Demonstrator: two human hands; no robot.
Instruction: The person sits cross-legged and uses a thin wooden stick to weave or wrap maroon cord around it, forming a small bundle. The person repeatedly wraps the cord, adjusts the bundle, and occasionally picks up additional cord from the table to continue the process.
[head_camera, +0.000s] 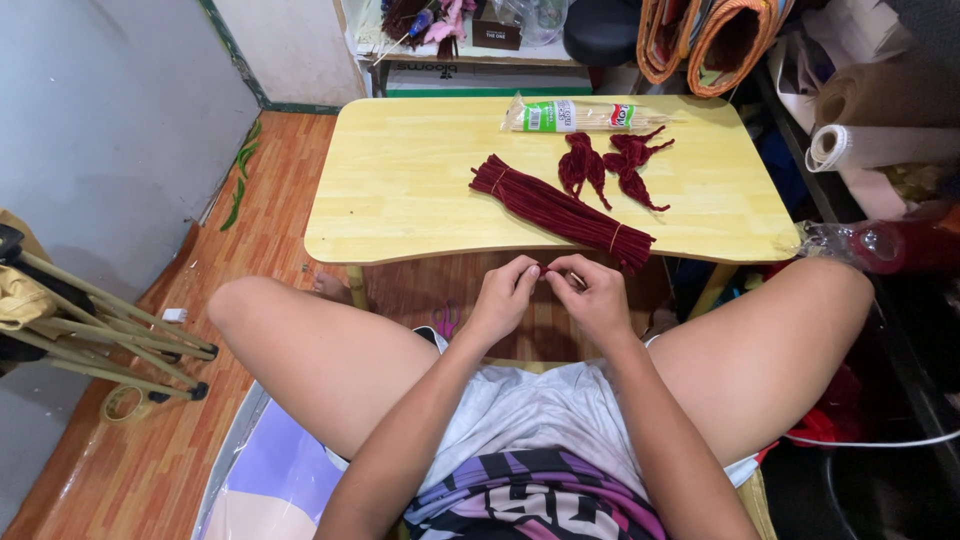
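Fingers (528, 272) of both hands pinch one dark-red pipe cleaner (543, 270) — below the yellow table (400, 180).

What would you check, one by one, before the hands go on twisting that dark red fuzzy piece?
1. Both hands on the piece: left hand and right hand meet fingertip to fingertip: ok.
2. Dark red piece pinched firmly: mostly hidden by fingers: cannot tell.
3. Spare bundle of dark red stems near the table's front edge, tied with bands: ok.
4. Finished twisted shapes lying apart from the bundle: ok.
5. Pack of wooden sticks at the table's far side: ok.
6. Bare part of table for setting work down: ok.
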